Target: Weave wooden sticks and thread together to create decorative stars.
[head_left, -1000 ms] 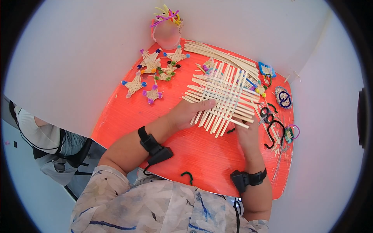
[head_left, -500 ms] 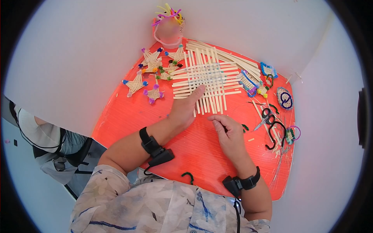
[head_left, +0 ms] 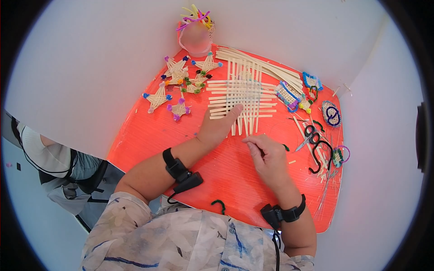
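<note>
A mat woven from pale flat strips (head_left: 244, 95), its loose ends sticking out on all sides, is held just above the red table (head_left: 149, 131). My left hand (head_left: 218, 126) grips its near left part, thumb on top and the other fingers hidden underneath. Thin, faint bluish lines cross the weave. Close to the mat's near strip ends is my right hand (head_left: 267, 156), fingers curled and thumb pressed against them. Whatever lies in that pinch, if anything, is too small to tell.
Woven stars (head_left: 157, 97) with coloured tips lie at the left. Long loose strips (head_left: 271, 67) fill the back edge. Scissors (head_left: 309, 135), a black fuzzy stem (head_left: 329, 147) and small woven pieces (head_left: 332, 115) lie right. A tub (head_left: 195, 38) stands behind; walls rise around the table.
The woven mat has turned slightly clockwise in my left hand and shifted a little to the right. My right hand stays nearly in place, its fingers still closed, now nearer the strip ends.
</note>
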Motion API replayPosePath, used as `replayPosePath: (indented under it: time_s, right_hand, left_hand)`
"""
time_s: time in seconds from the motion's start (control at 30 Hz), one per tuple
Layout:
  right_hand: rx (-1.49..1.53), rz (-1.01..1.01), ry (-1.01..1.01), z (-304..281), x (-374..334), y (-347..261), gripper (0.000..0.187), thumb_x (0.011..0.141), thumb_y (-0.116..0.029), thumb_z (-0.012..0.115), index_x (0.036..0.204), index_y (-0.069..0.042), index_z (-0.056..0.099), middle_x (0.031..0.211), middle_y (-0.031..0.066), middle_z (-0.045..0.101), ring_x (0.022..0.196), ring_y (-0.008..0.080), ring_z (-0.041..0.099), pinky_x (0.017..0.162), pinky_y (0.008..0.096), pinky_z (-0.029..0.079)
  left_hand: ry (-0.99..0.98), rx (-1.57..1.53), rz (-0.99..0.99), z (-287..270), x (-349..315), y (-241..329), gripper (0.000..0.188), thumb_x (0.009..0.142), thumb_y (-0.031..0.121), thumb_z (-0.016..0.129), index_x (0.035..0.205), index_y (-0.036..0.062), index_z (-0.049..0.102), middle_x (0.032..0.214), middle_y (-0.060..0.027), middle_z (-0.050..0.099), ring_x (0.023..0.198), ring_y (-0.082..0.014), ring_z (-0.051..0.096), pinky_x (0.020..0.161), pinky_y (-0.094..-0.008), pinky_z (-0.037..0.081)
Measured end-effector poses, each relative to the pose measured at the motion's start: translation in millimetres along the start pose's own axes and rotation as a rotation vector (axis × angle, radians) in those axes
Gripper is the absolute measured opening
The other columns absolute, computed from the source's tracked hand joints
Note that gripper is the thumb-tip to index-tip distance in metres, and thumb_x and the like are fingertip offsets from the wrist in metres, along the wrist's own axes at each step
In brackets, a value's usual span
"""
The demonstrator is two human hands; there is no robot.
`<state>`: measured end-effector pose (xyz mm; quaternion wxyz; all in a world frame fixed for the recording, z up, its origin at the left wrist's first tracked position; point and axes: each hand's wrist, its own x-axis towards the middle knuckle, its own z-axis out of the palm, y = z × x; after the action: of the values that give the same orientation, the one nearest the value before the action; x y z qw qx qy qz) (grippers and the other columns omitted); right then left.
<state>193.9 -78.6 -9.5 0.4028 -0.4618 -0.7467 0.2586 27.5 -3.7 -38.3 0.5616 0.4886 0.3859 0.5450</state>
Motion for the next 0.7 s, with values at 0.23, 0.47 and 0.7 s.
replayPosePath:
  time_s: [0.23, 0.47, 0.7]
  right_hand:
    - [-0.062, 0.057, 0.118, -30.5, 3.5, 2.9, 0.008, 0.083, -0.001, 0.065, 0.091, -0.001, 0.066, 0.074, 0.009, 0.055, 0.058, 0.0164, 0.056, 0.053, 0.0269, 0.045]
    - [-0.35, -0.072, 0.293, -55.3, 6.7, 6.5, 0.012, 0.078, -0.002, 0.071, 0.089, -0.003, 0.066, 0.073, 0.0073, 0.053, 0.058, 0.015, 0.054, 0.054, 0.0282, 0.043]
    - [-0.36, -0.035, 0.397, -72.9, 6.8, 9.7, 0.011, 0.078, -0.001, 0.07, 0.087, -0.002, 0.065, 0.071, 0.006, 0.052, 0.055, 0.0136, 0.046, 0.051, 0.0289, 0.037]
  left_hand:
    - [-0.279, 0.317, 0.041, -3.4, 0.7, 9.4, 0.034, 0.089, 0.02, 0.066, 0.115, -0.0006, 0.061, 0.107, -0.0077, 0.067, 0.094, -0.0124, 0.063, 0.08, -0.0296, 0.051]
    - [-0.497, 0.434, -0.157, -5.1, 0.1, 18.4, 0.048, 0.084, 0.024, 0.073, 0.123, 0.0013, 0.057, 0.112, -0.0092, 0.065, 0.102, -0.0158, 0.062, 0.088, -0.0314, 0.049]
    - [-0.645, 0.378, -0.178, -5.0, -0.2, 23.7, 0.067, 0.081, 0.023, 0.075, 0.137, 0.0021, 0.043, 0.127, -0.0094, 0.057, 0.117, -0.0176, 0.053, 0.099, -0.0318, 0.043]
